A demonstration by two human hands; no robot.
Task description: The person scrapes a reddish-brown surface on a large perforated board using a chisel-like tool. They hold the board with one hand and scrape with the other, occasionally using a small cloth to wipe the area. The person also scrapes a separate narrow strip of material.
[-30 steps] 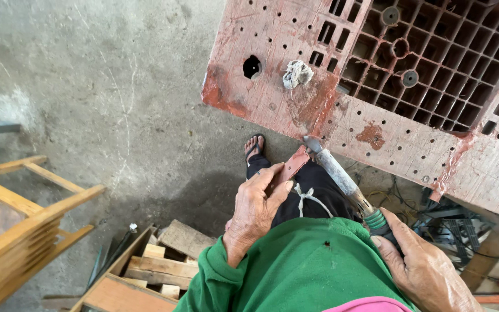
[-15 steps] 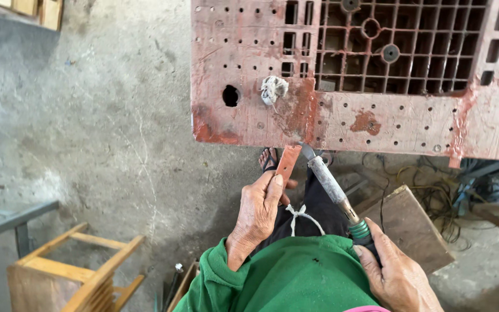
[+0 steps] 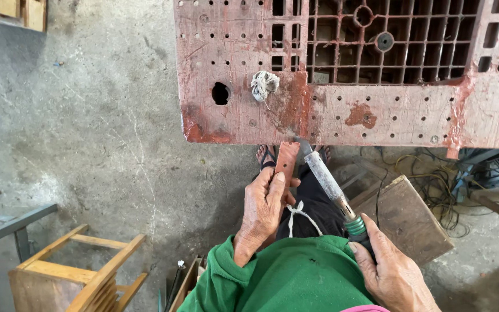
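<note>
The right hand [image 3: 391, 271] is closed round a green-handled soldering iron [image 3: 329, 185]; the left hand [image 3: 264, 211] pinches a red plastic strip [image 3: 287, 160]. Both tips meet the red pallet [image 3: 342, 110] at its near edge; best keep strip and tip pressed together there.

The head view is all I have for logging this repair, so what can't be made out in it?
- Tip of the soldering-iron-like tool: hidden behind the red pallet edge.
- Right hand: wrist cut off by the bottom edge.
- Red strip in the left hand: lower end hidden by the fingers.
</note>
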